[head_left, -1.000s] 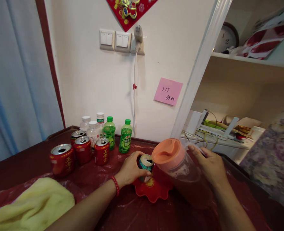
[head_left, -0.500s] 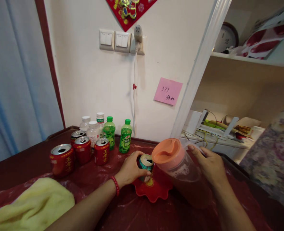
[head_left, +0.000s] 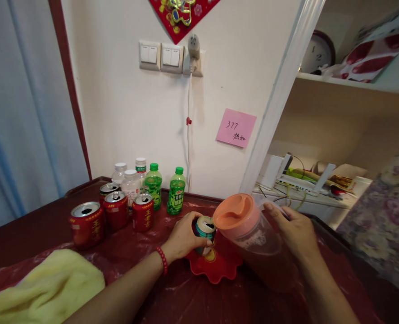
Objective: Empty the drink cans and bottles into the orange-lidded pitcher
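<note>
My left hand (head_left: pixel 185 236) is closed around a teal drink can (head_left: pixel 205 228) with an open top, which stands upright over a red scalloped dish (head_left: pixel 216 267). A clear pitcher (head_left: pixel 265 252) with an orange lid (head_left: pixel 236 216) is tilted to the left, its lid edge close above the can's opening. The pitcher's handle is in my right hand (head_left: pixel 296 229), fingers wrapped round it. Brownish liquid shows inside the pitcher, with some froth at its surface. Whether liquid is running into the can is too small to make out.
Several red cans (head_left: pixel 87 225) stand at the left, in front of clear white-capped bottles (head_left: pixel 131 186). Two green-capped bottles (head_left: pixel 176 191) stand by the wall. A yellow cloth (head_left: pixel 51 288) lies at the front left. A white cord (head_left: pixel 188 148) hangs behind the table.
</note>
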The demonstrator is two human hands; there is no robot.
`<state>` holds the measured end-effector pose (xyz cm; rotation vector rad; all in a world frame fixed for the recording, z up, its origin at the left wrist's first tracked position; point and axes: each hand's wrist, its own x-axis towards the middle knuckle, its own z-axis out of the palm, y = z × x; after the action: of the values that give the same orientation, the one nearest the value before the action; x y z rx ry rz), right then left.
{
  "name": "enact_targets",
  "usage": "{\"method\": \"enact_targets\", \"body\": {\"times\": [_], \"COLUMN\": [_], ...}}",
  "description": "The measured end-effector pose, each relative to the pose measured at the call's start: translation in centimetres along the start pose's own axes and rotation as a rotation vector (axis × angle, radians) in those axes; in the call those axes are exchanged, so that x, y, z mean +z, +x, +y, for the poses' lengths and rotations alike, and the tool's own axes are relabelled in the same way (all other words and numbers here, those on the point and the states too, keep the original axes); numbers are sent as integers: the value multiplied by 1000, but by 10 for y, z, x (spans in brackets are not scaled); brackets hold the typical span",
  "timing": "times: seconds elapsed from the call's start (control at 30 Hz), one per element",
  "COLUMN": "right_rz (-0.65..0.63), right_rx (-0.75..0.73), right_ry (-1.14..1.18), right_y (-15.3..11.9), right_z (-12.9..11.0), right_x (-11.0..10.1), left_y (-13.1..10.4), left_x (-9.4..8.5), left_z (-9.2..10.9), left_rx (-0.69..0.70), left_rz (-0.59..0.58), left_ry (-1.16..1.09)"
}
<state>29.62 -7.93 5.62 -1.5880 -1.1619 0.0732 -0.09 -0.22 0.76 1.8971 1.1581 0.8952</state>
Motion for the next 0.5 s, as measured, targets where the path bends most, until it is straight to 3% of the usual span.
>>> {"method": "enact_targets", "body": {"times": [0.5], "right_rz": [31], "right_rx": [51], "right_ry": [104], "right_y": [-6], "right_z": [-7], "right_x": [-8], "left_y": [2], "left_x": [1], "left_z": [-4], "left_rx": [6], "left_rz": [13], "left_ry": [-19]}}
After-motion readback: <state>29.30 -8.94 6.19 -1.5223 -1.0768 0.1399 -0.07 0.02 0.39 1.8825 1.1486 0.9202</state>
